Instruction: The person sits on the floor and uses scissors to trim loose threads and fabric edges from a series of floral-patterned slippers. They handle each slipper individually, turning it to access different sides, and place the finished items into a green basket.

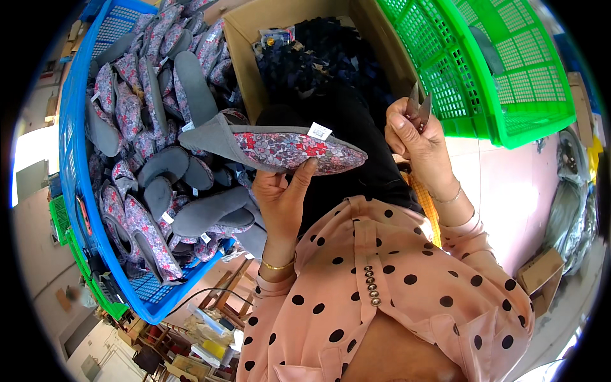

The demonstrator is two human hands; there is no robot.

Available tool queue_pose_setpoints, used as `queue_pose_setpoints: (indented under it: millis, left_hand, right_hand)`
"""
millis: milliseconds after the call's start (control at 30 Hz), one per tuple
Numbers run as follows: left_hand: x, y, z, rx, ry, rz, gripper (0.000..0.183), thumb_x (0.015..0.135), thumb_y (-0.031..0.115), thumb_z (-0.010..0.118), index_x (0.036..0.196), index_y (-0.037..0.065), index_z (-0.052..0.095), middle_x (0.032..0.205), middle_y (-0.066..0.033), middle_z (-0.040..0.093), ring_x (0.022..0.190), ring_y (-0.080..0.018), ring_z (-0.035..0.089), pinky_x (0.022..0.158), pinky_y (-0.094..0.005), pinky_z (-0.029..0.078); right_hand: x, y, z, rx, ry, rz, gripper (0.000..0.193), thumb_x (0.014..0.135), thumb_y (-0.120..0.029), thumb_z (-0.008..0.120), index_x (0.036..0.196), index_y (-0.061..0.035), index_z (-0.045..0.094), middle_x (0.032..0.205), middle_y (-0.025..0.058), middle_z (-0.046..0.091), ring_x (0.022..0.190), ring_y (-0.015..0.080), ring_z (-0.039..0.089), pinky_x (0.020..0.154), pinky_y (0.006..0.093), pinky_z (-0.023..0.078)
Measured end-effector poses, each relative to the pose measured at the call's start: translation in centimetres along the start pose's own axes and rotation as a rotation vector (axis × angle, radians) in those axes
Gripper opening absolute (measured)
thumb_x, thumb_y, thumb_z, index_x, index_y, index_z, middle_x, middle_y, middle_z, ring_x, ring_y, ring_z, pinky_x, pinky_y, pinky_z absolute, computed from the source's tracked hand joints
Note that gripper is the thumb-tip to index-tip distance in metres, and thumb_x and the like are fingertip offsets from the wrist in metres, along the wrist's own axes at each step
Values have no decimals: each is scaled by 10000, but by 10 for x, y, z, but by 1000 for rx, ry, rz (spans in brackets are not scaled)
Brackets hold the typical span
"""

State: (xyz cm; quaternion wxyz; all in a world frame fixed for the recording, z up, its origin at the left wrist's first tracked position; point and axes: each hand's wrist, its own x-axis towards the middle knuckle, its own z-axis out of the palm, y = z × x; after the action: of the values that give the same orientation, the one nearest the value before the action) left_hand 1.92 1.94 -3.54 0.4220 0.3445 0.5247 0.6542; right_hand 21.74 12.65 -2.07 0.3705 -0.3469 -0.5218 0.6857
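Note:
A floral slipper (286,150) with grey trim lies across my lap area, toe pointing right, its side turned up. My left hand (284,194) grips it from below, thumb on the floral fabric. A small white tag (319,131) sticks up from its upper edge. My right hand (417,137) is closed around small metal thread snips (419,109), whose two pointed blades stand apart and point upward. The snips are apart from the slipper, to its right. Most of their handle is hidden in my fingers.
A blue plastic basket (86,184) on the left is heaped with similar slippers (153,95). Ahead stands a cardboard box (245,57) with dark scraps (324,57) inside. A green basket (528,76) is at far right, with a grey piece (485,51) on its wall.

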Motion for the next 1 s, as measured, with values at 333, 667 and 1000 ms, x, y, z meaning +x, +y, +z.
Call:
queue_pose_setpoints:
  millis: [333, 667, 1000]
  left_hand:
    - [0, -1, 1, -46, 42, -14, 238, 865, -23, 694, 1096, -14, 633, 1068, -61, 673, 979, -105, 597, 905, -262, 463]
    - [-6, -6, 4, 12, -11, -18, 270, 864, -51, 671, 1127, -5, 630, 1101, -67, 664, 1009, -125, 606, 961, -295, 447]
    - [-8, 0, -2, -32, -32, -119, 221, 866, -50, 661, 1082, -3, 650, 1040, -58, 677, 960, -114, 615, 876, -269, 493]
  right_hand:
    - [-10, 4, 0, -916, -86, -278, 385, 933, -426, 580, 895, -42, 586, 628, 123, 591, 573, 326, 605, 518, 364, 465]
    - [4, 9, 7, -990, -128, -329, 437, 921, -489, 547, 771, -79, 573, 552, 125, 540, 521, 344, 568, 456, 401, 416]
    - [0, 19, -6, -434, -32, -54, 292, 1008, -270, 489, 859, -22, 534, 608, 39, 487, 554, 131, 473, 536, 290, 391]
